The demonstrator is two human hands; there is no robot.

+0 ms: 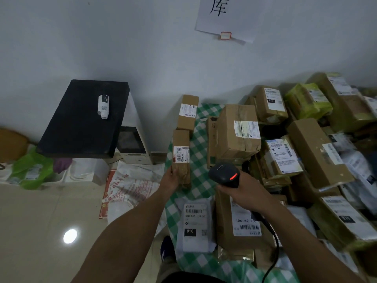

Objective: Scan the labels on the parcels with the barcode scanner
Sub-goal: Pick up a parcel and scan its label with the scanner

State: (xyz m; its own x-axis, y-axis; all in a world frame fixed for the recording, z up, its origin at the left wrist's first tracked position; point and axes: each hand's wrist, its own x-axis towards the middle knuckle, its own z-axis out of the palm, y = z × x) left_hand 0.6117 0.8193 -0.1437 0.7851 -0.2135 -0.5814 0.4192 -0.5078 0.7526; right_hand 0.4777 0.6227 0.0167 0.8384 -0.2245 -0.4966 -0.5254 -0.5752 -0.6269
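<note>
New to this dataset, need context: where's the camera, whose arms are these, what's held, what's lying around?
No robot here: a person works with bare hands. The single picture comes from a wide-angle camera worn on the head, looking forward and down, so both arms reach in from the bottom. The left hand holds a slim brown cardboard parcel by its lower end, white label facing the camera. The right hand grips a black handheld barcode scanner with a red light glowing. Under them lies a green-and-white checked cloth with a white plastic mailer on it; a pile of brown cardboard boxes sits to the right. Far left, a small white roll lies on a black slab.
</note>
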